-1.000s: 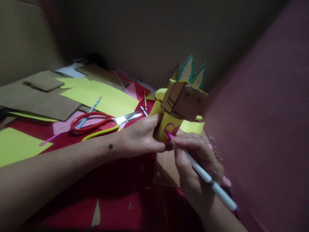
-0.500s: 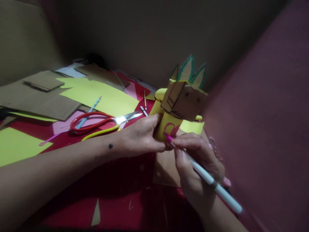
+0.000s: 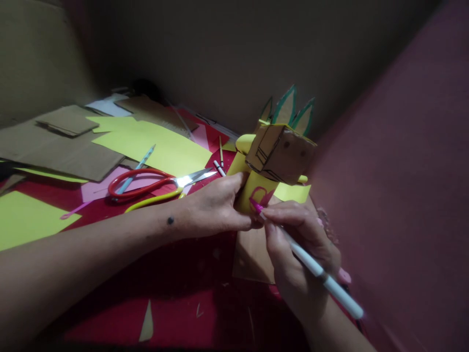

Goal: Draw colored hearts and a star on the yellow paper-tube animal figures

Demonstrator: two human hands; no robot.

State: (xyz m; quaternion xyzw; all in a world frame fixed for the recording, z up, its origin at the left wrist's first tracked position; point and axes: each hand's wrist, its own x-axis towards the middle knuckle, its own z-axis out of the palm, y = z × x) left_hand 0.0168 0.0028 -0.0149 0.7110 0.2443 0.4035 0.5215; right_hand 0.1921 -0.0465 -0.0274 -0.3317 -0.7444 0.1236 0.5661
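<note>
A cardboard figure (image 3: pixel 280 151) with a boxy brown head, green-edged spikes and a yellow paper body stands at centre right. My left hand (image 3: pixel 220 203) is wrapped round its yellow body from the left. Pinched in my right hand (image 3: pixel 302 244) is a white marker (image 3: pixel 308 259) with a magenta tip. The tip touches the yellow body, where a magenta outline of a rounded shape shows beside a filled magenta patch. Brown cardboard (image 3: pixel 253 256) lies beneath the figure. My left fingertips are hidden behind the body.
Scissors (image 3: pixel 176 183) with red and yellow handles lie left of the figure, near a light blue pencil (image 3: pixel 137 168). Yellow paper (image 3: pixel 157 144) and cardboard sheets (image 3: pixel 62 142) spread over the red tabletop (image 3: pixel 176 288). A pink wall (image 3: pixel 403 195) rises on the right.
The view has shifted very slightly. The marker's back end is a little lower and further left, while its tip stays on the yellow body. Both hands keep their holds.
</note>
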